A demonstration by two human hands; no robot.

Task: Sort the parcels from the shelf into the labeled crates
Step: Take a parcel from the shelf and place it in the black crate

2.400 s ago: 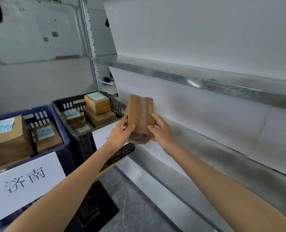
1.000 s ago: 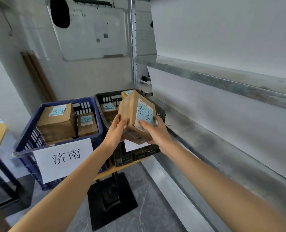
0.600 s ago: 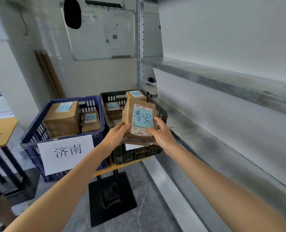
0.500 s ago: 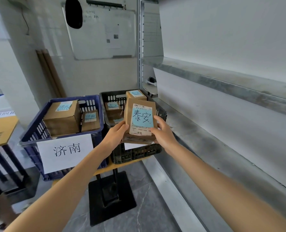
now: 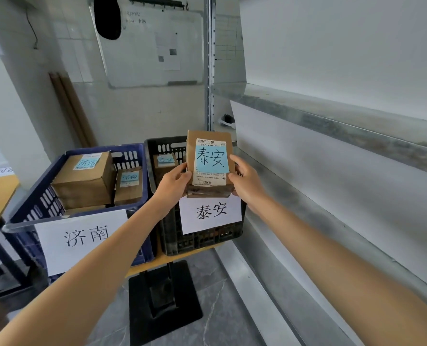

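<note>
Beside the metal shelf (image 5: 332, 116), a brown parcel (image 5: 208, 163) labelled 泰安 is gripped upright between left hand (image 5: 173, 182) and right hand (image 5: 246, 182), over the black crate (image 5: 172, 228) signed 泰安.

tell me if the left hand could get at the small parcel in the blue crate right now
Probably not yet. The left hand is gripping the held parcel together with the right hand. The blue crate is open-topped and the small parcel lies uncovered, so only the grip blocks it.
</note>
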